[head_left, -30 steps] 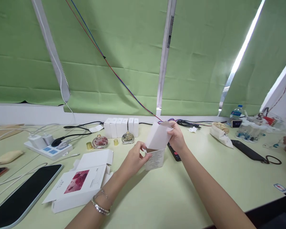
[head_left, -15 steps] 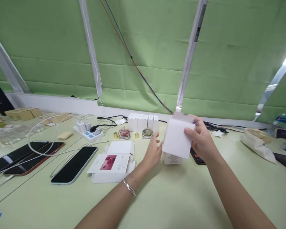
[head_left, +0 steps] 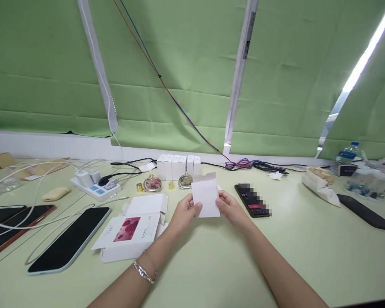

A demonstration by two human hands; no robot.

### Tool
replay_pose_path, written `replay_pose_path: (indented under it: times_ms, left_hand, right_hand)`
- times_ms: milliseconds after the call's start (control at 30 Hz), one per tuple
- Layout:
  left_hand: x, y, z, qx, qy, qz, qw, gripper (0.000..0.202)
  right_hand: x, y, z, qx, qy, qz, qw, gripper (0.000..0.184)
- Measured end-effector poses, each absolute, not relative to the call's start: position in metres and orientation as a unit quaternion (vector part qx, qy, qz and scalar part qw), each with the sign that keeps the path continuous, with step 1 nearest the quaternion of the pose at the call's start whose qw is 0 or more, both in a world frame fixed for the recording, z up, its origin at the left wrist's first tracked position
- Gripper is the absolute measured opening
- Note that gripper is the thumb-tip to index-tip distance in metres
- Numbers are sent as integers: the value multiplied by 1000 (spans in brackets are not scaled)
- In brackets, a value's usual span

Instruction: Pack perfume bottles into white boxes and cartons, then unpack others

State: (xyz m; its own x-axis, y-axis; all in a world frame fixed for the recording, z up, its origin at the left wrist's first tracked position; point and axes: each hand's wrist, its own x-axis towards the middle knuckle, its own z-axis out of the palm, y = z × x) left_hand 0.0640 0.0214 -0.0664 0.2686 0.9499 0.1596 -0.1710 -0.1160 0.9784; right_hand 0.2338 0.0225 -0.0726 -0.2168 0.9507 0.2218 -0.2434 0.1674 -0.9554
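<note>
A small white cardboard box (head_left: 206, 198) stands upright just above the pale green table (head_left: 211, 265), held between both hands. My left hand (head_left: 183, 214) pinches its left lower edge, with a silver bracelet on the wrist. My right hand (head_left: 232, 210) grips its right side. The box's top flap sticks up. Behind it sit two round glass perfume bottles (head_left: 152, 184) (head_left: 185, 181), two gold caps (head_left: 139, 187) and a row of small white boxes (head_left: 179, 166).
An opened flat white box with a pink picture (head_left: 130, 230) lies to the left. Phones (head_left: 69, 244) (head_left: 253, 199) (head_left: 367, 213), a power strip (head_left: 95, 188) with chargers and white cables, a paper bag (head_left: 321, 185) and a water bottle (head_left: 346, 155) lie around. Green blinds hang behind.
The white box was raised and tilted in my right hand; now it is lower, upright, with both hands on it. The view has swung back to the right.
</note>
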Motion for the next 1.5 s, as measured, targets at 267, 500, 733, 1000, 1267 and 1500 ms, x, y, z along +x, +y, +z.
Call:
replay_pose_path:
  times_ms: [267,500,733,1000,1267,1500]
  left_hand:
    - [68,20,-70,535,389,526,535,55]
    - [70,19,-69,550,352,513,557,51]
    - [69,18,-68,554,349,516,552,47]
    - [68,18,-73,598,345,523,500,34]
    - [47,9,-53,683,352,534,354,9]
    - [56,13,-57,576,357,564,472,43]
  right_hand:
    - [240,31,-83,-384,-523,472,596,37]
    - [242,27,-77,-373,-539,472,590,36]
    - [241,25,-77,-363,-544,478,586,38]
    - [244,26,-82,-352,-537,469,606,30]
    - [234,13,-71,-301,-457,622,560,51]
    - [233,16,-80,-356,-429,607,566,45]
